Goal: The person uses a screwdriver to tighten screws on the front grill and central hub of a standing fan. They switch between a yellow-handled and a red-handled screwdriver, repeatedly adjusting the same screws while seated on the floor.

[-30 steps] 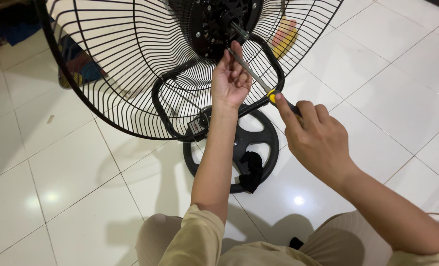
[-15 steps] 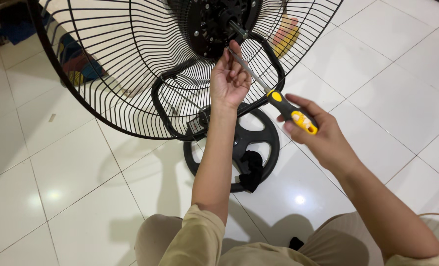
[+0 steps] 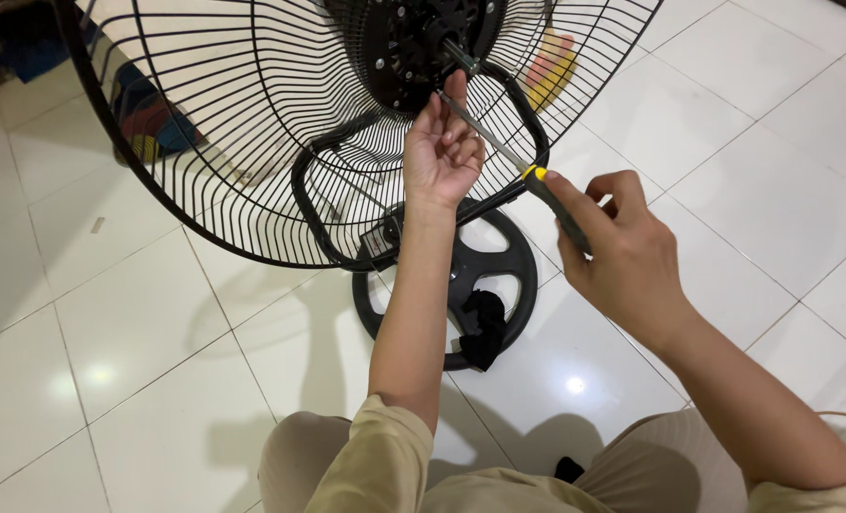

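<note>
Screwdriver (image 3: 527, 176) gripped by right hand (image 3: 622, 237), left hand (image 3: 445, 152) steadying shaft.

A screwdriver (image 3: 537, 180) with a yellow-and-black handle slants toward eleven o'clock, its thin metal shaft reaching the black motor hub (image 3: 423, 43) of a tilted black wire fan guard (image 3: 223, 123) at twelve o'clock.

A glossy white tiled floor (image 3: 138, 361) carries the fan's round black base (image 3: 499, 275), a black cloth (image 3: 484, 328) on it.

Right hand (image 3: 622, 249) gripping screwdriver (image 3: 513, 160), left hand (image 3: 445, 152) steadying its shaft at black fan motor (image 3: 423, 38), wire guard (image 3: 223, 142)
</note>
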